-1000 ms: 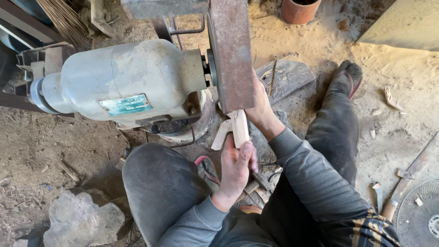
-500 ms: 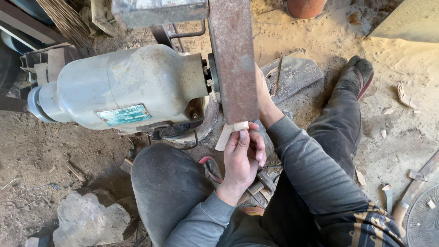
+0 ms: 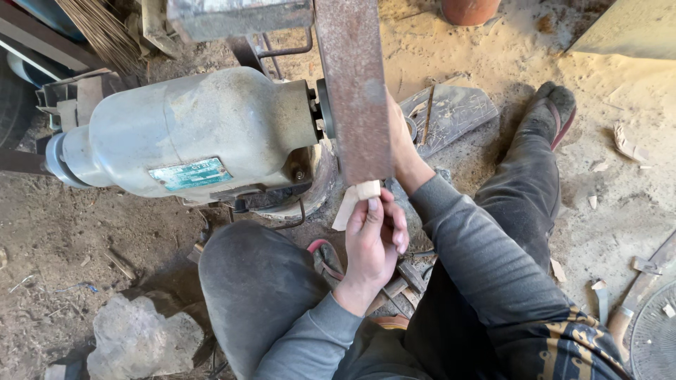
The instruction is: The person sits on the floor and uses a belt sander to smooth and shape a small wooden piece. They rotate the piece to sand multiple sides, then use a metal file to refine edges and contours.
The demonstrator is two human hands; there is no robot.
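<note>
Carefully, the left hand [image 3: 373, 243] is pinching the small wood piece [image 3: 358, 198] with fingers clamped, at the rusty sanding belt's [image 3: 352, 84] lower end, best pressed lightly with fingertips clear; the right hand [image 3: 400, 144] is mostly hidden, its grip unclear

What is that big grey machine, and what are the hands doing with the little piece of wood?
The picture comes from a camera on the person's head, looking down at their lap as they sit on a dirt floor. The big grey thing is an electric motor. It sits beside a rusty brown sanding belt. The left hand pinches a small pale piece of wood with its top end at the belt's lower edge. The right hand reaches behind the belt, so you mostly see its wrist; what it holds is hidden. On the ground lie a rock, wood chips and a flat metal plate.
</note>
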